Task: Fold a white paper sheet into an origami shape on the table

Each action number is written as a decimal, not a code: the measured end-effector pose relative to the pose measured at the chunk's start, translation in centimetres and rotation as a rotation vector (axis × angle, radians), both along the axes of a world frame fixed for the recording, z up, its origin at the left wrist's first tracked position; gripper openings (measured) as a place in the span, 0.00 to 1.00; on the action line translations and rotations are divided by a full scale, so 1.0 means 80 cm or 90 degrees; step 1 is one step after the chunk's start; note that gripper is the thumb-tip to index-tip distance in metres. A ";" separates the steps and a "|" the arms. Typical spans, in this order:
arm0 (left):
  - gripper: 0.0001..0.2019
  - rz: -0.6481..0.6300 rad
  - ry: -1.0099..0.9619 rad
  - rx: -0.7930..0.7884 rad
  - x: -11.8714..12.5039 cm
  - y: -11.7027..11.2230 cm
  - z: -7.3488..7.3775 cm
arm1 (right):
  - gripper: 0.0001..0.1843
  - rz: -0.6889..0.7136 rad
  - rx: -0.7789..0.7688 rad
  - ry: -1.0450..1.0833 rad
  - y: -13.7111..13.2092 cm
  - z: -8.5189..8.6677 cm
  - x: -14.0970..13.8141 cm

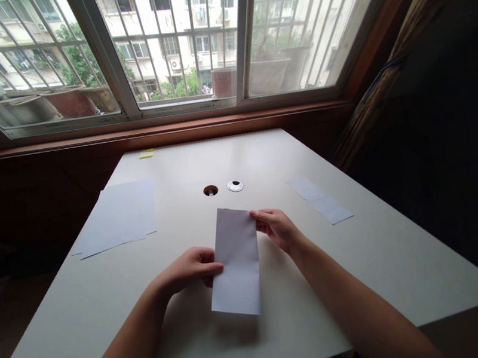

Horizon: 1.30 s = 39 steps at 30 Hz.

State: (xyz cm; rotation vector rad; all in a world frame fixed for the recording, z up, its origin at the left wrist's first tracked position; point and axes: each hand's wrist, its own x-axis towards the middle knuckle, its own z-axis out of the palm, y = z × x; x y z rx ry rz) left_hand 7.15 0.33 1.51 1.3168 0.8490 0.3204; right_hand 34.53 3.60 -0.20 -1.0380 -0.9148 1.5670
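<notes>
Between my hands a rectangular piece of white paper (238,264) is held up off the table, slightly tilted, its shadow falling below its near edge. My left hand (196,266) pinches its left edge, thumb on the front face and fingers behind. At the upper right corner, my right hand (274,226) grips the sheet between thumb and fingers. Whether the paper is folded or a single layer, I cannot tell. A narrow strip of paper (320,199) lies flat on the table to the right of my right hand.
Several larger white sheets (120,216) lie overlapped at the left edge of the white table (194,355). A yellow sticky note (147,153) sits at the far left corner. Beyond my hands are a round cable hole (210,191) and a ring-shaped cover (235,186). A barred window (176,43) stands behind.
</notes>
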 end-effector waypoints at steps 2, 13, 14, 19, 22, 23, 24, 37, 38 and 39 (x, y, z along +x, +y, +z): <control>0.15 0.028 0.000 0.011 0.000 0.001 -0.004 | 0.17 -0.018 0.004 -0.003 0.000 0.001 0.000; 0.19 0.247 -0.009 0.124 -0.002 0.009 -0.020 | 0.16 -0.110 0.039 0.011 0.003 -0.002 0.002; 0.20 0.265 -0.007 0.134 -0.002 0.010 -0.021 | 0.17 -0.109 0.038 0.008 0.003 -0.002 0.002; 0.29 0.344 -0.004 0.194 0.000 0.015 -0.030 | 0.20 -0.025 0.018 -0.020 -0.005 0.004 -0.005; 0.31 0.354 -0.003 0.226 0.002 0.016 -0.034 | 0.21 0.042 0.015 -0.038 -0.010 0.004 -0.014; 0.31 0.347 -0.003 0.231 0.002 0.015 -0.035 | 0.21 0.049 0.016 -0.039 -0.011 0.004 -0.016; 0.31 0.338 -0.005 0.233 0.002 0.015 -0.035 | 0.21 0.050 0.018 -0.038 -0.012 0.003 -0.018; 0.29 0.324 -0.020 0.285 0.003 0.014 -0.035 | 0.21 0.050 0.050 -0.043 -0.012 0.000 -0.023; 0.29 0.322 -0.020 0.284 0.003 0.013 -0.035 | 0.21 0.051 0.051 -0.043 -0.013 0.000 -0.023; 0.29 0.321 -0.020 0.283 0.003 0.013 -0.034 | 0.21 0.052 0.051 -0.044 -0.013 0.000 -0.023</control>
